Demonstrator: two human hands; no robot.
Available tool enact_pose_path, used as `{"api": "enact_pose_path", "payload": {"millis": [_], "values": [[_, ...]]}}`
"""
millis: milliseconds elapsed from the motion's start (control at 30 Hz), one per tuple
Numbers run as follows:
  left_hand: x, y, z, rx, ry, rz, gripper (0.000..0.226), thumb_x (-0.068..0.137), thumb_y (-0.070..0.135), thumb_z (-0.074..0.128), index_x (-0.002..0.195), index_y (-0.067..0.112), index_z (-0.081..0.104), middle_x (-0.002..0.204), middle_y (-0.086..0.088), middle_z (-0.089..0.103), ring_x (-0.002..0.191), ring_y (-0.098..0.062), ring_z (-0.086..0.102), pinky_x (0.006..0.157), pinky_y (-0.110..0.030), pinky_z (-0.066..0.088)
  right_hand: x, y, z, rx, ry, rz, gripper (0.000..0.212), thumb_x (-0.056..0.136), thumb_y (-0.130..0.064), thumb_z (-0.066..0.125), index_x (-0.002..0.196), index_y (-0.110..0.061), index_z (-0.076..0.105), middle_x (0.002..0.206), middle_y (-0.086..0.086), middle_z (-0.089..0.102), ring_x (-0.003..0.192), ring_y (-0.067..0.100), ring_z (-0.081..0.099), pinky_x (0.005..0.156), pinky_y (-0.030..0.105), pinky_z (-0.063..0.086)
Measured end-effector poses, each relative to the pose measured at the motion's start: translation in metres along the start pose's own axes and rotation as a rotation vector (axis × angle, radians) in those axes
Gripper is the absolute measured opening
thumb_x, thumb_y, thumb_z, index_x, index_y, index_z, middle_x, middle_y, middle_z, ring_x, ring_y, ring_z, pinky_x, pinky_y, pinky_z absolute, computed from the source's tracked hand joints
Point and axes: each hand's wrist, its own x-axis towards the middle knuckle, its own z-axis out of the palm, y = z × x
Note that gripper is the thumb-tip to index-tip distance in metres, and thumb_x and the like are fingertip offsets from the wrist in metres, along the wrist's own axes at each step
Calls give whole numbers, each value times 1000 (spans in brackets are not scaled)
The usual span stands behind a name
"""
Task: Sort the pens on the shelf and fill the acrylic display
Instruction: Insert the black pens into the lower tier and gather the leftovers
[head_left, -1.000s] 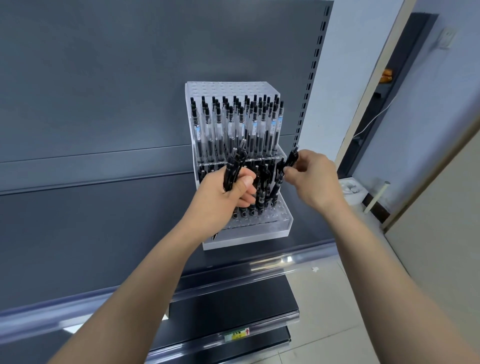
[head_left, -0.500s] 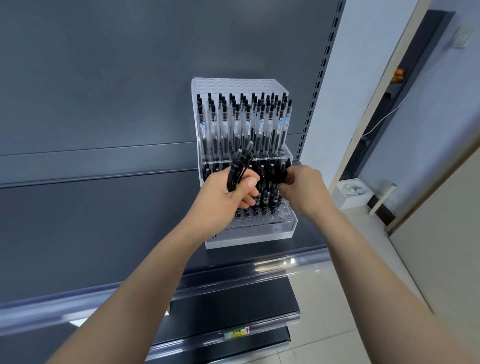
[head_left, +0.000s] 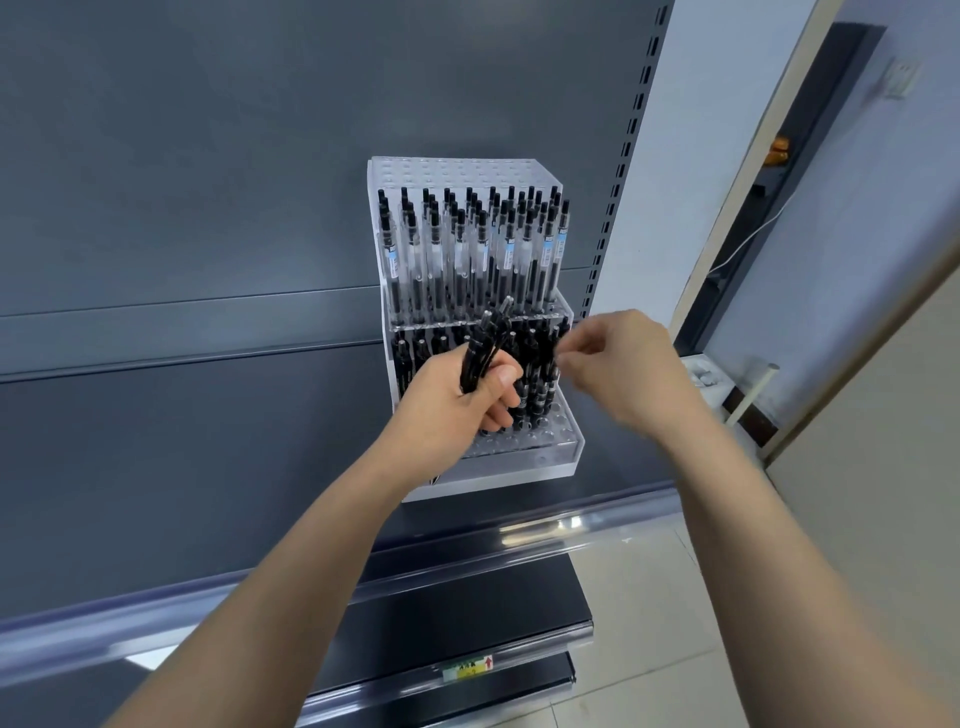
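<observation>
Your left hand has its grip closed round a bundle of black pens, held upright just in front of the lower tier of the clear display, which stands on the shelf near its right end. Your right hand hovers at that tier's right side with fingertips drawn together; blur hides whether its grip has a pen or nothing. These pens look light, stiff and smooth, so a loose bundle may well slide or fan out (the tops splay a little). Take each one by the upper barrel, between thumb and forefinger, and lower it straight into an empty hole in the front rows; the display's thin walls likely tolerate little sideways push.
</observation>
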Motion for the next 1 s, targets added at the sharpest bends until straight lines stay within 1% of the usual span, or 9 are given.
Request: {"api": "enact_pose_path", "payload": {"millis": [67, 133, 267, 367, 433, 533, 633, 800, 1000], "values": [[1, 1, 4, -13, -16, -1, 14, 96, 12, 49, 87, 12, 60, 71, 2, 62, 62, -13, 63, 63, -28, 55, -9, -16, -10, 249, -136, -47, 7, 84, -15, 68, 89, -18, 71, 75, -10, 65, 67, 2, 59, 62, 12, 43], [2, 3, 8, -21, -36, 1, 17, 95, 11, 50, 81, 16, 57, 69, 1, 61, 60, -13, 62, 62, -29, 55, -13, -21, -11, 390, -262, -82, 8, 83, -15, 70, 90, -19, 72, 78, -5, 70, 74, 4, 64, 74, 15, 49], [2, 6, 12, -56, -81, 7, 16, 95, 12, 50, 80, 13, 57, 68, -1, 61, 60, -13, 63, 60, -28, 55, -15, -21, -11, 436, -269, -142, 3, 85, -4, 66, 83, -4, 68, 72, 10, 67, 68, 20, 63, 77, 31, 53], [3, 9, 14, -108, -106, -10, 16, 95, 12, 49, 82, 9, 57, 71, -5, 62, 62, -14, 63, 61, -27, 55, -19, -24, -12, 452, -279, -163, 9, 87, -3, 62, 88, 6, 61, 76, 33, 62, 61, 40, 58, 70, 44, 54], [4, 9, 15, -125, -136, -23, 13, 95, 13, 49, 88, 9, 59, 79, -6, 63, 69, -16, 64, 68, -31, 56, -18, -26, -12, 418, -208, -165, 11, 87, -6, 60, 88, 5, 57, 73, 29, 59, 59, 28, 53, 63, 41, 49], [2, 5, 15, -57, -129, -29, 11, 95, 17, 50, 99, 16, 60, 89, -4, 65, 81, -17, 66, 79, -31, 56, -10, -25, -18, 335, 39, -132, 15, 87, -13, 57, 83, 1, 52, 70, 6, 48, 57, 10, 38, 54, 21, 36], [1, 3, 10, 29, -44, -7, 11, 96, 18, 50, 101, 16, 59, 96, -6, 66, 85, -13, 66, 81, -28, 56, -3, -18, -29, 244, 169, -112, 15, 85, -12, 56, 79, 1, 50, 70, 11, 50, 58, 15, 37, 51, 25, 30], [1, 9, 8, 40, 21, 39, 11, 96, 17, 49, 93, 18, 60, 85, -1, 64, 75, -10, 65, 74, -27, 57, 6, 5, -23, 54, 176, -55, 13, 88, -12, 58, 89, 1, 59, 82, 11, 60, 73, 23, 49, 62, 28, 36], [0, 10, 6, 44, 33, 51, 13, 96, 18, 48, 94, 17, 61, 83, -2, 65, 74, -14, 67, 72, -28, 58, 14, 18, -9, 22, 173, -35, 10, 89, -14, 60, 89, -3, 60, 82, 8, 60, 72, 22, 50, 58, 25, 29]]}}
